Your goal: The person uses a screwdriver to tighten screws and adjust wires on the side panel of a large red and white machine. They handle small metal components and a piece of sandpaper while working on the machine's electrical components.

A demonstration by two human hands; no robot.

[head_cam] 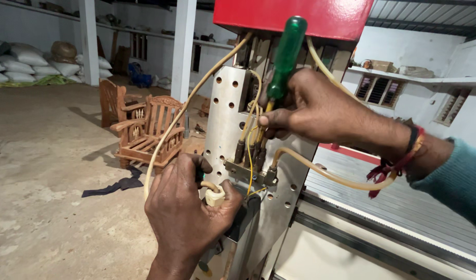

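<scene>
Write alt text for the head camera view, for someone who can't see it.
The right hand holds a green-handled screwdriver against yellow wires on a perforated metal machine panel, while the left hand grips a cream fitting on a pale tube. Wooden chairs stand on the concrete floor behind.

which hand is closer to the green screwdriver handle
Right. The right hand grips the green screwdriver just below its handle. The left hand is lower down, pinching a cream tube fitting.
</scene>
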